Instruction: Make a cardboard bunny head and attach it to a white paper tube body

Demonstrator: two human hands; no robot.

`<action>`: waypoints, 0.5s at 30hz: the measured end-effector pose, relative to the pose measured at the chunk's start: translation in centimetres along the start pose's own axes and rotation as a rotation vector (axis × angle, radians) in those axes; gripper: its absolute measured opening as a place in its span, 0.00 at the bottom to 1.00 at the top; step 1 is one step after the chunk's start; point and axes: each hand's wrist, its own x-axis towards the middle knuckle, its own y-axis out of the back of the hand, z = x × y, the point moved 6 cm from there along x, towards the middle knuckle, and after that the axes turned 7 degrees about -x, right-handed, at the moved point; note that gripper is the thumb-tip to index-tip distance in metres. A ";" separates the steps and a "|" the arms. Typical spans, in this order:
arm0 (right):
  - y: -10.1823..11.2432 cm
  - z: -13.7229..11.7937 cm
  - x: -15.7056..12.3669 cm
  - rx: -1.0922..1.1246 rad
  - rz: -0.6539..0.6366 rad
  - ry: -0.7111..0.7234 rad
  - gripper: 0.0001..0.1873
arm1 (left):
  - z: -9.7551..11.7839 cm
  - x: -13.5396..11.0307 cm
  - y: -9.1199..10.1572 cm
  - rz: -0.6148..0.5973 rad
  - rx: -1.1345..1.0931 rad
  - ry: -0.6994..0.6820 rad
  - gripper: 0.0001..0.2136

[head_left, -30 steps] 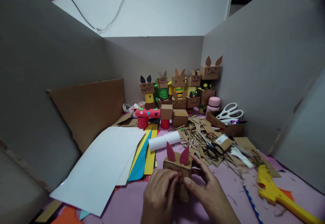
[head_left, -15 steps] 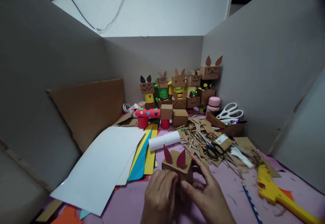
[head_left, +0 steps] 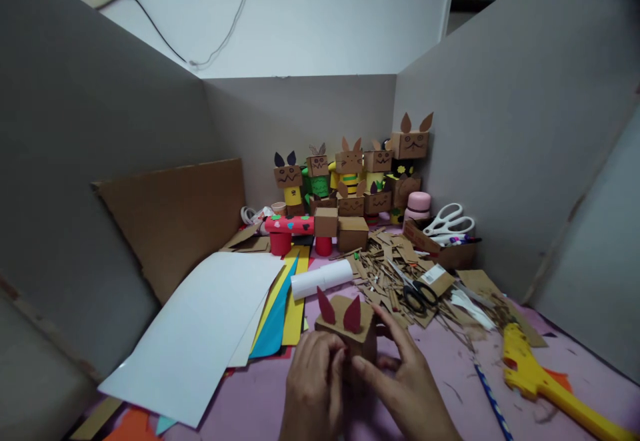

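A small brown cardboard box (head_left: pixel 369 341) with two dark red pointed paper ears (head_left: pixel 352 314) standing on its top sits low in the middle of the head view. Wrapped round its right side is my right hand (head_left: pixel 400 378), thumb on the front and fingers at the side and back. My left hand (head_left: pixel 315 378) is closed in a pinch against the front face. A tiny reddish bit shows by its fingertips, but what they hold is hidden. Most of the front face is covered by my hands.
White sheets (head_left: pixel 200 321) over coloured paper lie left; a white paper roll (head_left: pixel 320 280) is behind the box. Cardboard scraps (head_left: pixel 385 264), black-handled scissors (head_left: pixel 419 296) and a yellow glue gun (head_left: pixel 530 368) are right. Cardboard animal figures (head_left: pixel 350 161) stand at the back between grey partitions.
The whole view has shifted slightly. Both hands stay at the box in nearly the same hold, the left still pinched at its front.
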 end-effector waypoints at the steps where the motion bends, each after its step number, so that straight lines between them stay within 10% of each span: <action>1: 0.1 0.0 0.0 0.000 0.012 0.000 0.41 | -0.2 0.0 0.1 0.009 -0.015 0.018 0.07; 7: 0.5 -0.2 0.4 0.152 0.029 -0.063 0.38 | -1.8 0.3 1.5 0.134 -0.115 0.191 0.04; 15: 1.8 -0.6 1.5 0.291 0.067 -0.083 0.40 | 0.6 0.5 -0.7 -0.170 -0.354 -0.026 0.07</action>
